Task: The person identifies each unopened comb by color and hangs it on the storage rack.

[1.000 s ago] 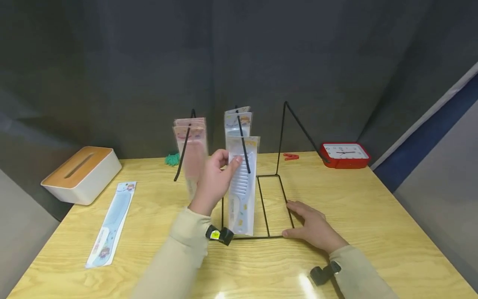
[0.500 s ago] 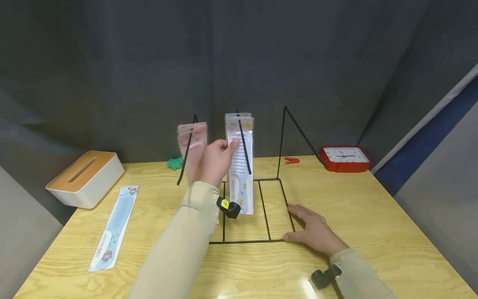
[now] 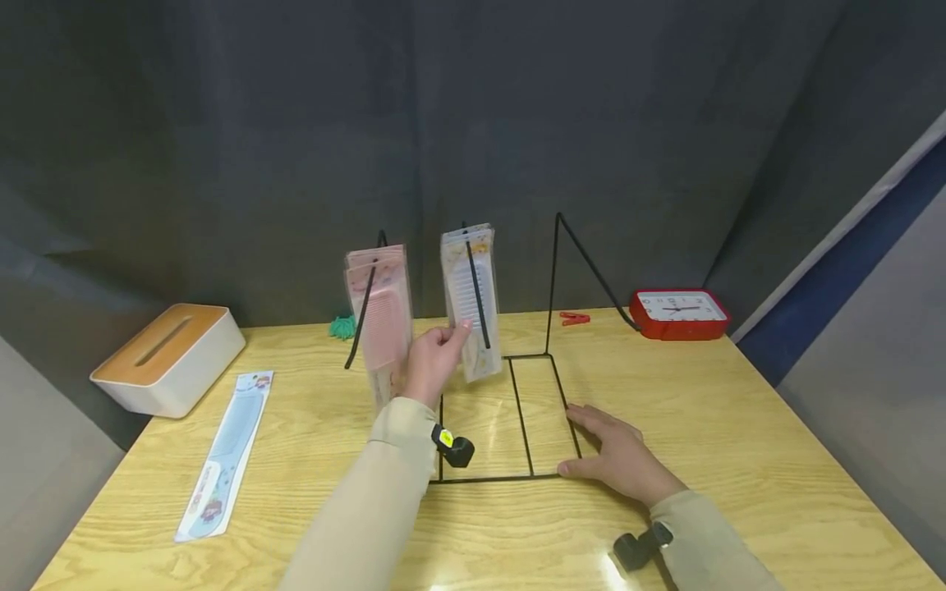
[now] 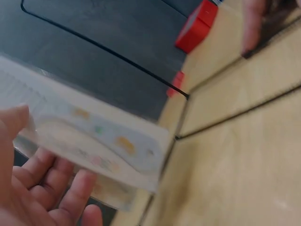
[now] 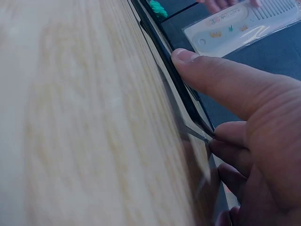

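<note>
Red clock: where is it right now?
In the head view the red clock lies at the far right of the wooden table, against the dark curtain, right of the wire rack and a small red clip.

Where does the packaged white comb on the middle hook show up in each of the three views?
Head: the packaged comb hangs at centre, pinched by the left hand.
Left wrist: packaged comb fills the left half, above the fingers.
Right wrist: its lower end sits at the top edge.
Shared landmark: the black wire rack.
</note>
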`<action>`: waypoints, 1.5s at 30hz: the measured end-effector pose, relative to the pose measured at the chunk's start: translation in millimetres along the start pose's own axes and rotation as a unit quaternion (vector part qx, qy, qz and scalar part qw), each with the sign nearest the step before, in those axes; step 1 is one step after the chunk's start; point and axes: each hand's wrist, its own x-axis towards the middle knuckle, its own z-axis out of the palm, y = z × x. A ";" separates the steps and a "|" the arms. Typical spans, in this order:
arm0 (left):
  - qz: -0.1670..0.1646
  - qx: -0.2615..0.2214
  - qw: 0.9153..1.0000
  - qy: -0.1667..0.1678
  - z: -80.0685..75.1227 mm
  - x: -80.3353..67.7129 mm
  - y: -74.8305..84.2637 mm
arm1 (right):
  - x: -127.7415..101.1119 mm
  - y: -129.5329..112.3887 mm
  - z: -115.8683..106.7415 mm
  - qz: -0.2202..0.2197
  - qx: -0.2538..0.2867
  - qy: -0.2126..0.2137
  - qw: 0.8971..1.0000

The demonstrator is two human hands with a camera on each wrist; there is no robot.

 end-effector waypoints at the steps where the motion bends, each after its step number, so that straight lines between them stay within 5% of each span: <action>1: -0.003 0.001 1.000 -0.004 -0.5 -1.3 -5.8 | 0.3 -0.5 0.3 -0.001 -0.001 0.000 1.000; 9: -0.058 0.003 0.995 -0.080 -10.6 -16.0 -45.6 | 2.6 0.4 2.2 0.004 -0.002 -0.006 1.000; 13: -0.108 -0.012 0.981 -0.162 -19.8 -24.9 -61.4 | 3.2 2.7 3.3 0.006 -0.007 -0.002 1.000; 16: -0.113 0.000 0.969 -0.221 -33.0 -33.5 -72.0 | 3.6 3.0 4.3 0.006 -0.002 0.000 1.000; 21: -0.085 0.027 0.964 -0.252 -73.3 -39.5 -86.6 | 4.5 3.5 5.2 0.003 0.009 -0.006 1.000; 26: -0.053 0.076 0.963 -0.253 -129.4 -26.7 -107.3 | 3.5 6.3 3.2 0.008 0.003 -0.003 1.000; 31: -0.065 0.080 0.973 -0.206 -187.0 -12.7 -130.0 | 3.3 6.4 1.6 0.007 0.005 -0.008 1.000; 34: -0.036 0.089 0.987 -0.127 -216.6 -4.8 -142.4 | 3.5 6.0 1.5 0.012 0.009 -0.011 1.000; 37: 0.000 0.130 0.991 -0.025 -240.5 0.9 -152.9 | 3.7 5.4 1.6 0.015 0.012 -0.010 1.000; 40: 0.010 0.187 0.981 0.043 -258.3 5.6 -163.8 | 3.8 5.5 2.0 0.016 0.013 -0.012 1.000; 45: -0.039 0.283 0.957 0.043 -272.6 14.3 -180.9 | 3.7 5.6 1.5 0.017 0.008 -0.011 1.000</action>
